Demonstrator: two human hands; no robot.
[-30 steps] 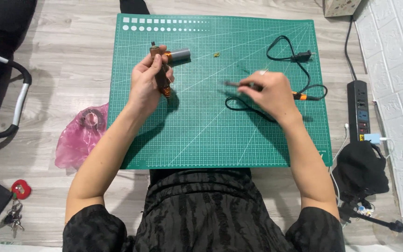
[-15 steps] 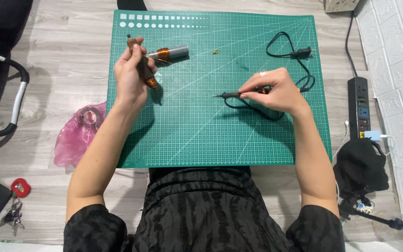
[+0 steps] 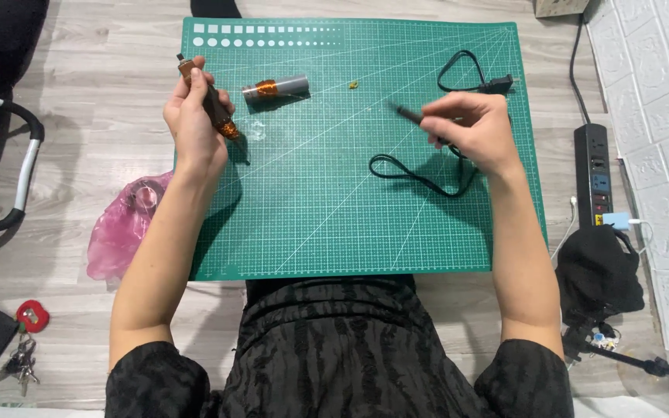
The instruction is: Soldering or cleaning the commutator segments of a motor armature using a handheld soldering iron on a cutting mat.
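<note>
Brown, orange-collared pen tool (image 3: pixel 209 101) gripped in the left hand (image 3: pixel 195 124) — right hand (image 3: pixel 474 124) pinches a black cord (image 3: pixel 420 179).

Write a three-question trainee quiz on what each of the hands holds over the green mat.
1. True or false: the left hand grips a brown pen-shaped tool with a copper collar.
2. Which hand holds the thin black cable's plug end? A left, B right.
3. Fill in: the grey cylinder with a copper coil lies on the green ____.

Key: 1 true; 2 B, the right hand; 3 cutting mat.
</note>
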